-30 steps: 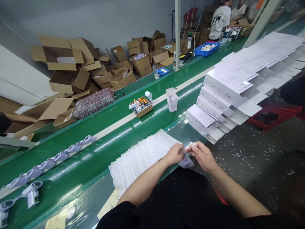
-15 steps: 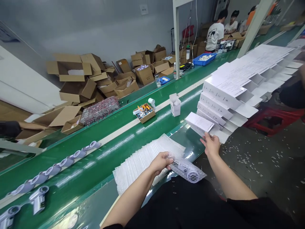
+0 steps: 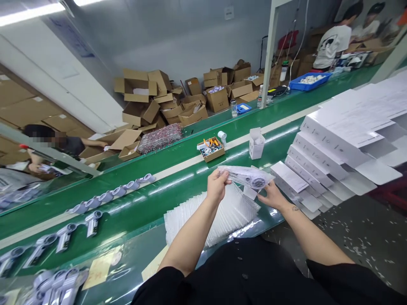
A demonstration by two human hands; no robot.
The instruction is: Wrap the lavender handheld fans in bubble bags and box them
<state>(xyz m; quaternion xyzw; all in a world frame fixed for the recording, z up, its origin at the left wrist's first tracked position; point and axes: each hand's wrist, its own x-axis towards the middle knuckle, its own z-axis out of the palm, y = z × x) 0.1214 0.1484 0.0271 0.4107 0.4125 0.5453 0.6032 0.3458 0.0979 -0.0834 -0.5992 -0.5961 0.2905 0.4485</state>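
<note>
In my left hand [image 3: 218,184], closed on its narrow end, is a bubble bag [image 3: 237,171] with a hair-dryer-shaped device [image 3: 258,182] inside; its round grille shows through the film. The bag lies almost level above the fanned pile of bubble bags [image 3: 210,216]. My right hand [image 3: 272,195] is at the bag's wide end, with fingers closed on a small white box [image 3: 250,192]. Most of that box is hidden behind the bag. Just right of this hand, the stepped stack of white boxes [image 3: 327,148] stands with flaps open.
Several bare devices [image 3: 93,222] line the green conveyor [image 3: 159,199] on the left. Beyond my hands stand an open white box [image 3: 256,144] and a small carton of parts [image 3: 212,150]. Co-workers [image 3: 332,44] sit at the far right; another person [image 3: 60,142] is at left.
The bagged device has risen away from my body and turned more level. My right hand has come left from the stack with a white box. The view has swung left.
</note>
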